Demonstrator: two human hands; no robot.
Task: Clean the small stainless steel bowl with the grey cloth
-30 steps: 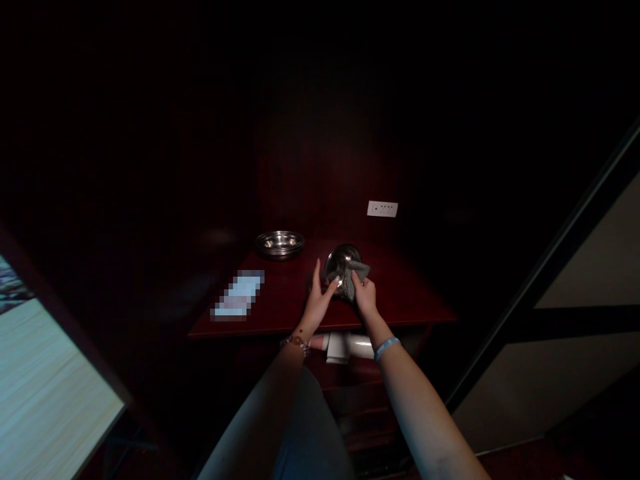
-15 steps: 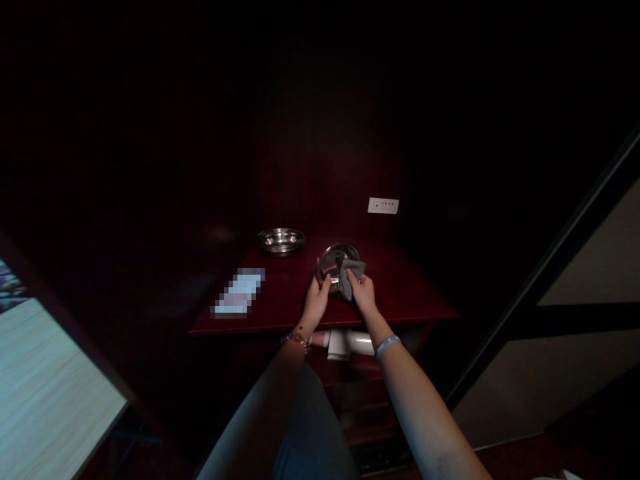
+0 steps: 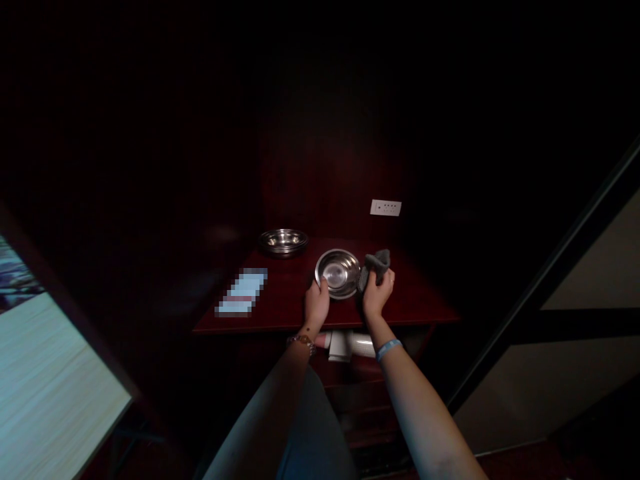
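Note:
A shiny metal bowl (image 3: 339, 274) is held by its left rim in my left hand (image 3: 317, 303), thumb over the edge, above the dark red table. My right hand (image 3: 379, 291) is closed on a grey cloth (image 3: 379, 261) just right of the bowl. The cloth's left edge is close to the bowl's right rim; whether they touch I cannot tell. Further back on the left, a stack of metal bowls (image 3: 283, 243) stands on the table.
On the dark red table (image 3: 280, 313) a blurred-out flat item (image 3: 243, 292) lies at the left. White items (image 3: 341, 346) sit on the shelf below. A wall socket (image 3: 385, 208) is behind. A pale wooden surface (image 3: 55, 393) stands at lower left.
My right hand has moved the cloth out of the bowl to the right. The bowl now shows its inside more fully, tilted less steeply, with my left hand still on it.

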